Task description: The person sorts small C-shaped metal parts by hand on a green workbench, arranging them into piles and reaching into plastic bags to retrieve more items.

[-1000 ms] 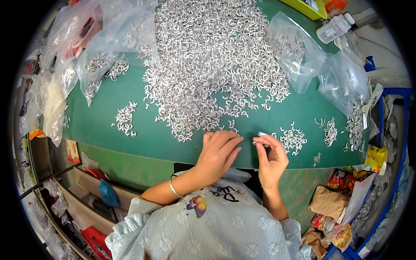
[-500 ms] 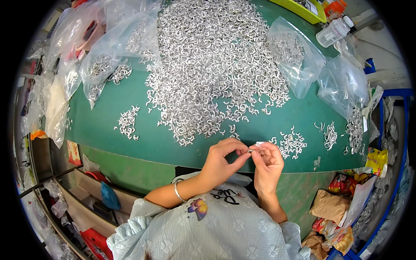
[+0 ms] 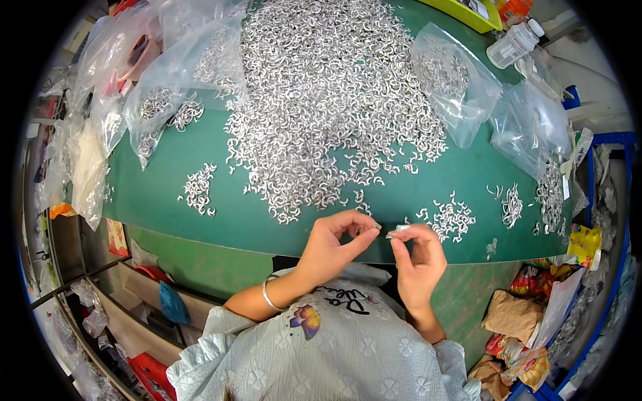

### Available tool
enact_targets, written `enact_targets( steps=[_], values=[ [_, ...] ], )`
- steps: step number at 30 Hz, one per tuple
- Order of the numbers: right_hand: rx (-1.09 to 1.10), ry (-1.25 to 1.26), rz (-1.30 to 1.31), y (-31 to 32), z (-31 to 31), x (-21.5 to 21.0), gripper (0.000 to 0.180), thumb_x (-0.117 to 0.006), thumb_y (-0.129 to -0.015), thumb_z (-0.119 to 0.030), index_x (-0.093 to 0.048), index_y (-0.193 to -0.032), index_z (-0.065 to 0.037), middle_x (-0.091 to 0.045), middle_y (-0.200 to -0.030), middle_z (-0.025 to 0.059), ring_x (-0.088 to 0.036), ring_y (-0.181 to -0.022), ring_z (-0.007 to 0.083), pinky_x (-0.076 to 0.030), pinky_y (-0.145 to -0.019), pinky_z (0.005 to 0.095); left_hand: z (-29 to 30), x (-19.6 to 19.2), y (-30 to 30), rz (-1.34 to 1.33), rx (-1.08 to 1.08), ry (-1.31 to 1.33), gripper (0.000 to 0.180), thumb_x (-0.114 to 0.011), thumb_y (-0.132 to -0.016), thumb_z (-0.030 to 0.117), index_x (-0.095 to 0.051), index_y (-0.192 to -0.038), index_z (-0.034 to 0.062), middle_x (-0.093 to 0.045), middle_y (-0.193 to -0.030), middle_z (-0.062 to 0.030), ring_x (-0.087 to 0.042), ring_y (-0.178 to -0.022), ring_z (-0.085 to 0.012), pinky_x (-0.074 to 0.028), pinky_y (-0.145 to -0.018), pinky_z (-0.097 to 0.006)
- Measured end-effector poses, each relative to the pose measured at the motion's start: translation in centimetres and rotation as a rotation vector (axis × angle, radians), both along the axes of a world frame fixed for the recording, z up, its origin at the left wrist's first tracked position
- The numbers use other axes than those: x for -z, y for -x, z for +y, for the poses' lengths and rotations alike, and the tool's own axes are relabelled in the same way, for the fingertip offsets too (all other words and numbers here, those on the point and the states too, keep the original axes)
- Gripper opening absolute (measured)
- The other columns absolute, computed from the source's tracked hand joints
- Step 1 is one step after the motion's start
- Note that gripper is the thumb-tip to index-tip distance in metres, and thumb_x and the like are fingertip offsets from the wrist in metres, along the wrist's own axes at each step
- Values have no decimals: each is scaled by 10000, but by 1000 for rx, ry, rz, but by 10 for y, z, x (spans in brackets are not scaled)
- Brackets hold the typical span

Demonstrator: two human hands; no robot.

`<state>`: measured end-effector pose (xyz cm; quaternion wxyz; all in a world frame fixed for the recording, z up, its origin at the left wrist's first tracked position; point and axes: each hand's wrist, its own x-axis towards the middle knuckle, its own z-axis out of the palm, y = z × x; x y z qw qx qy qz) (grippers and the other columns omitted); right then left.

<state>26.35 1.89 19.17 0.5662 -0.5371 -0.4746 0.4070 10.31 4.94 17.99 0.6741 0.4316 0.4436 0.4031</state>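
My left hand point(image 3: 336, 246), with a bangle at the wrist, is held over the table's near edge. Its thumb and forefinger pinch together, with a tiny greyish bit at their tips too small to name. A short gap to the right, my right hand point(image 3: 420, 257) pinches a small silvery metal piece point(image 3: 392, 234) between thumb and forefinger. Something white covers a fingertip of that hand. Beyond both hands spreads a large heap of small silver crescent-shaped metal pieces point(image 3: 328, 93). A smaller pile of crescents point(image 3: 453, 218) lies just right of my right hand.
The green tabletop point(image 3: 160, 157) carries another small pile point(image 3: 198, 190) at left and several pieces point(image 3: 511, 206) at right. Clear plastic bags point(image 3: 461, 100) hold more crescents. A white bottle point(image 3: 515, 45) and yellow tray point(image 3: 475, 15) stand far right. Drawers point(image 3: 127, 301) are lower left.
My hands have drawn apart: the left has shifted slightly left, the right slightly right. Their fingertips, together before, now have a gap between them.
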Motion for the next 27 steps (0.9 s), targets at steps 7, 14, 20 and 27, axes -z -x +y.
enact_targets(
  steps=[7,14,20,27],
  values=[
    [26,118,367,-17,-2,11,242,-620,-877,131,-585,-1093,28,-663,-995,76,-633,-928,121,-493,-843,257,11,-4,-11,387,81,-315,89,-682,-873,34,-688,-956,3,-660,-856,-57,-591,-739,-135,-465,-652,-286],
    [225,79,228,-53,-14,22,218,-634,-885,109,-595,-1082,24,-669,-990,73,-620,-914,105,-487,-843,240,19,15,-55,713,158,-681,71,-716,-820,100,-678,-844,45,-624,-780,-73,-607,-719,-278,-496,-619,-387],
    [262,51,147,-58,-19,25,221,-655,-868,106,-607,-1066,20,-676,-973,65,-618,-903,97,-474,-801,229,20,11,-63,658,131,-584,136,-722,-826,70,-679,-953,47,-601,-762,-63,-585,-668,-228,-479,-594,-342],
    [63,112,171,-29,-22,28,281,-672,-833,120,-607,-1086,14,-688,-949,54,-608,-851,83,-446,-734,219,5,-10,-31,389,181,-647,249,-716,-821,-21,-689,-1062,36,-637,-881,-85,-610,-729,-197,-493,-632,-293]
  ],
)
